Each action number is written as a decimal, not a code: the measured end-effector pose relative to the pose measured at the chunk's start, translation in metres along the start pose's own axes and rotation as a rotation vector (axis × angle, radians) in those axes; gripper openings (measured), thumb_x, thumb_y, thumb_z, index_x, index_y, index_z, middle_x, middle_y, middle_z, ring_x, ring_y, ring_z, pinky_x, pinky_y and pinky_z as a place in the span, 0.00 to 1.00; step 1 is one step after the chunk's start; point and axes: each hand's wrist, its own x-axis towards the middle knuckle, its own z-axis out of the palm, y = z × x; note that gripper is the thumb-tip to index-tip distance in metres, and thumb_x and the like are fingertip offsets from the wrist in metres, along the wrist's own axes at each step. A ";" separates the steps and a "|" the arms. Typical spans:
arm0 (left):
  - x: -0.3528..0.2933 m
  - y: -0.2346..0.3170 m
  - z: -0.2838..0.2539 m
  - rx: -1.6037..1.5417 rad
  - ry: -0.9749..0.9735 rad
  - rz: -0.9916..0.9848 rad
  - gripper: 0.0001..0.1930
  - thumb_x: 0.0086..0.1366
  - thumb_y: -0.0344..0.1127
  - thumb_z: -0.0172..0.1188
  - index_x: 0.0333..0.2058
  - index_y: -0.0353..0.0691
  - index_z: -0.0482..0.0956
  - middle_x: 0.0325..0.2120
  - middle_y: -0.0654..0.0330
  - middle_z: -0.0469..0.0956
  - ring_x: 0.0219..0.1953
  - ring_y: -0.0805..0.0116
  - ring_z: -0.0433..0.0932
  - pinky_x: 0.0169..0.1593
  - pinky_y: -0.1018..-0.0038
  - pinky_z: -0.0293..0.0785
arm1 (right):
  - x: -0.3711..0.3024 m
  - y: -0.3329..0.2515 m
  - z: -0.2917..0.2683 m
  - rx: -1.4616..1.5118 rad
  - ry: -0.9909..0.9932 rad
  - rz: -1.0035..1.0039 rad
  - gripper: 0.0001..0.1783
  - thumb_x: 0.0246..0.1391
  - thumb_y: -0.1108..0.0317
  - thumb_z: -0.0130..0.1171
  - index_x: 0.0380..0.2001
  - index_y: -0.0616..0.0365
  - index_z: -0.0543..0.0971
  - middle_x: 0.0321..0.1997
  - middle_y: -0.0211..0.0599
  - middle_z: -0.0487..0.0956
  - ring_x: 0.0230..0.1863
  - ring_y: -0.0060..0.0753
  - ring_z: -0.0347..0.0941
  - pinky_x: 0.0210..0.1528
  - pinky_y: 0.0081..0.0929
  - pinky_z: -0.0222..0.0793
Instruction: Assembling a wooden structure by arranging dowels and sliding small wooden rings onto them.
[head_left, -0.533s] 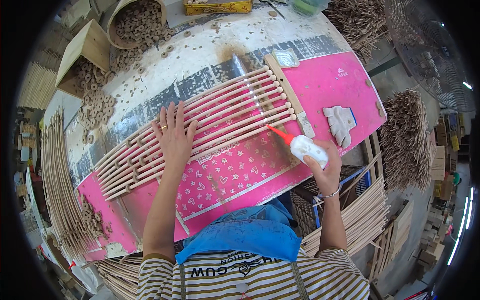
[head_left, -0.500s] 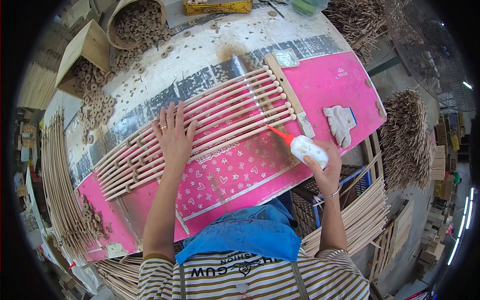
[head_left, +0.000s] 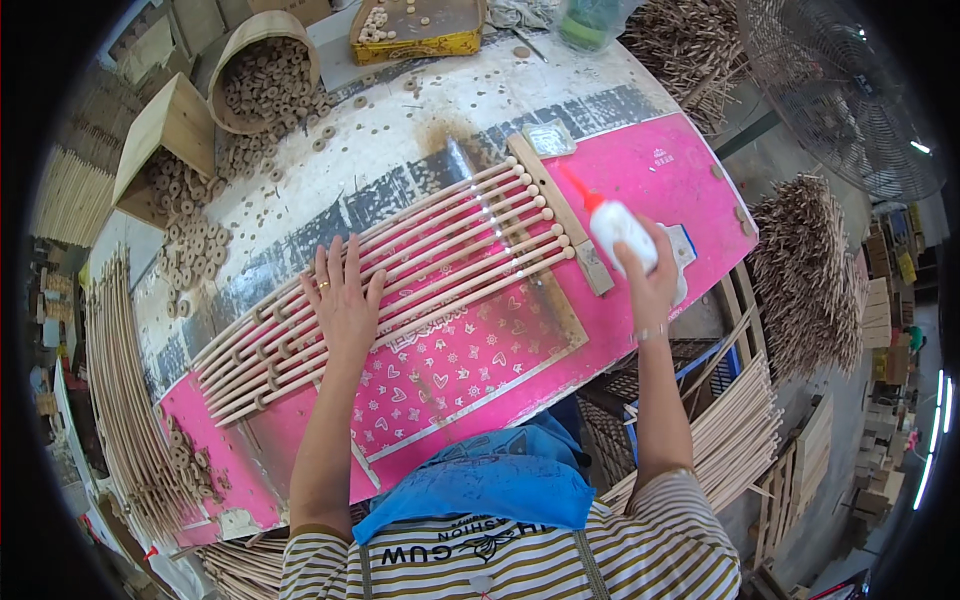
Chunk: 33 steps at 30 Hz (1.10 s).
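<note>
Blue apron [head_left: 480,490], nearest, over a striped shirt. Left hand [head_left: 347,305]: palm down, fingers extended and slightly parted, resting across the row of sticks [head_left: 450,262] without gripping them, as half a second ago. Sticks: pale wood, slanting side by side over the pink sheet [head_left: 420,390], rounded knobs at their right ends beside a wooden bar [head_left: 560,215], rings threaded near their left ends. Right hand [head_left: 652,285]: fingers curled round a white bottle [head_left: 618,238]; the red nozzle, earlier at the nearest stick's knobbed end, now lies right of the bar, pointing up-left, away from the sticks. Glove [head_left: 684,246]: pale, blue-cuffed, earlier in full sight, now partly hidden behind that hand. Farther off: loose wooden rings [head_left: 205,245], an open wooden box [head_left: 160,130], a yellow tray [head_left: 420,48], now showing more of itself, and a fan [head_left: 845,100].
</note>
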 end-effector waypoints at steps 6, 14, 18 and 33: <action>0.006 0.004 0.003 -0.032 0.010 0.037 0.35 0.75 0.57 0.56 0.75 0.50 0.63 0.73 0.56 0.64 0.77 0.49 0.55 0.77 0.39 0.42 | 0.075 0.070 0.035 -0.258 0.083 -0.116 0.26 0.52 0.63 0.75 0.54 0.60 0.83 0.54 0.47 0.83 0.54 0.46 0.80 0.60 0.39 0.74; 0.014 -0.018 -0.019 -0.090 -0.118 0.034 0.37 0.75 0.59 0.55 0.77 0.59 0.58 0.73 0.55 0.66 0.76 0.49 0.60 0.74 0.32 0.44 | 0.067 0.045 0.037 -0.513 0.062 -0.373 0.28 0.54 0.59 0.74 0.56 0.58 0.81 0.54 0.48 0.83 0.58 0.54 0.76 0.62 0.47 0.69; 0.016 -0.032 -0.039 -0.278 -0.039 0.088 0.35 0.75 0.53 0.57 0.77 0.57 0.59 0.72 0.54 0.68 0.75 0.50 0.62 0.76 0.42 0.50 | 0.050 0.020 0.027 -0.326 0.023 -0.399 0.20 0.61 0.67 0.68 0.55 0.61 0.82 0.55 0.44 0.83 0.58 0.46 0.77 0.62 0.41 0.69; -0.113 -0.060 -0.089 -0.147 0.046 0.181 0.15 0.63 0.30 0.67 0.49 0.44 0.83 0.44 0.60 0.77 0.49 0.58 0.76 0.54 0.61 0.71 | -0.089 -0.035 0.064 0.112 -0.381 -0.059 0.10 0.69 0.74 0.61 0.50 0.63 0.83 0.46 0.32 0.82 0.46 0.22 0.77 0.49 0.20 0.73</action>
